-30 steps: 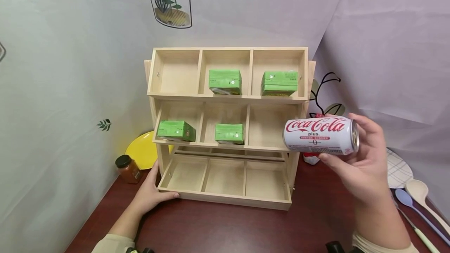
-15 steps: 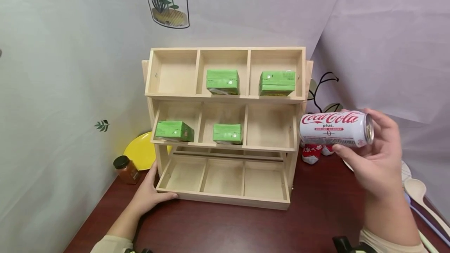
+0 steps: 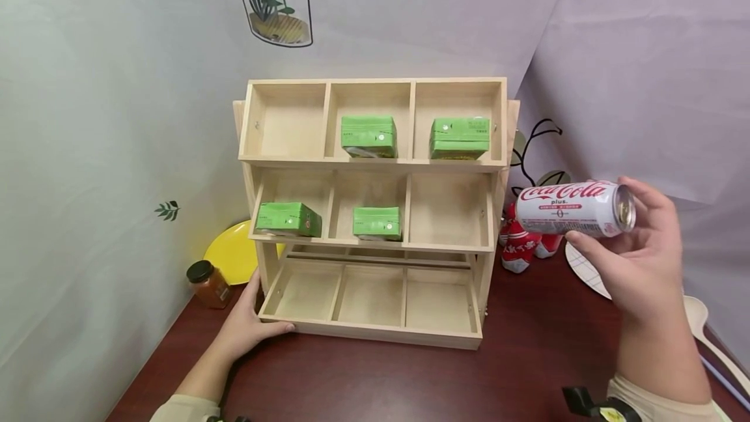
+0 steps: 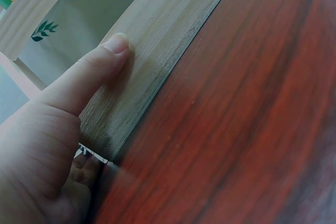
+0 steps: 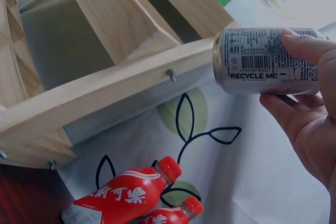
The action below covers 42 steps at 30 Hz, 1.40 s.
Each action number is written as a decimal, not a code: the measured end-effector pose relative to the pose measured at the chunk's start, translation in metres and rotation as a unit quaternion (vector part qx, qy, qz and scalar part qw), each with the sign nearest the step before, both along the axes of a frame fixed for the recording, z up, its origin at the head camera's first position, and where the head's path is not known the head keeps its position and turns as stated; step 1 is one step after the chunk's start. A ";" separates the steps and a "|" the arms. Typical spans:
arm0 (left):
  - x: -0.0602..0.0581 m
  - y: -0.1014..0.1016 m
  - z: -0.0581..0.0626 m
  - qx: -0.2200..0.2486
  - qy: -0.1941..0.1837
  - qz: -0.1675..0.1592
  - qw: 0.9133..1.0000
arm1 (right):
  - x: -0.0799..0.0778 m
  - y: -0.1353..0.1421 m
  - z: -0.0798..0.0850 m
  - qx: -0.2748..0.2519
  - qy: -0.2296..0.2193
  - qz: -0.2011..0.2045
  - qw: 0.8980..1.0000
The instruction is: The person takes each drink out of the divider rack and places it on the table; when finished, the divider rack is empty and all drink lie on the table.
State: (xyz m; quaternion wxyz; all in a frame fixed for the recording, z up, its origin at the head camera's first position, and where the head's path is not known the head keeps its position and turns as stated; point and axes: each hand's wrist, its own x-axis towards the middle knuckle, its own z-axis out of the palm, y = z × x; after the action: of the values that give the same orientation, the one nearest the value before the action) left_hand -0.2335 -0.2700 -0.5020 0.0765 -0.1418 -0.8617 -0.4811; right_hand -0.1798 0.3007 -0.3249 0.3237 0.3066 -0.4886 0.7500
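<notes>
In the head view my right hand (image 3: 650, 253) holds a white Coca-Cola Plus can (image 3: 571, 208) sideways in the air, right of a three-tier wooden shelf rack (image 3: 381, 337). Thumb and fingers pinch the can near one end, as the right wrist view also shows with the can (image 5: 257, 72) and its barcode. My left hand (image 3: 243, 324) grips the lower left corner of the rack. Its thumb lies along the front board (image 4: 152, 35) in the left wrist view, while the other fingers go round the side, partly hidden.
Green drink cartons stand in the top tier (image 3: 369, 135) and middle tier (image 3: 377, 221). Red bottles (image 5: 131, 195) stand right of the rack. A yellow plate (image 3: 234, 254) and a jar (image 3: 209, 284) are at left. A checked plate (image 3: 583, 272) and spoon (image 3: 697, 314) lie at right.
My right hand has carried the can rightward and slightly up, away from the rack, uncovering the middle tier's right compartment and the red bottles. The left hand stays on the rack's corner.
</notes>
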 end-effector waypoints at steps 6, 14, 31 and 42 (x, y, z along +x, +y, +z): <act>0.000 0.001 0.000 0.000 -0.003 0.003 1.000 | -0.004 0.003 -0.003 0.019 -0.030 -0.025 0.999; 0.016 0.014 0.027 0.013 0.007 -0.007 1.000 | -0.009 0.006 -0.006 0.048 -0.148 -0.154 0.976; 0.015 0.014 0.028 0.016 0.007 -0.008 1.000 | -0.030 0.032 -0.031 0.257 -0.353 -0.404 0.804; 0.016 0.014 0.029 0.014 0.008 -0.008 1.000 | -0.039 0.045 -0.055 0.363 -0.345 -0.420 0.757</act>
State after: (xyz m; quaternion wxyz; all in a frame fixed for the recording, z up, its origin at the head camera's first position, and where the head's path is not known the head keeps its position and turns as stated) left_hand -0.2178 -0.2559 -0.4732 0.0817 -0.1513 -0.8533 -0.4923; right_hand -0.2189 0.3453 -0.3799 0.2801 -0.1146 -0.8823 0.3604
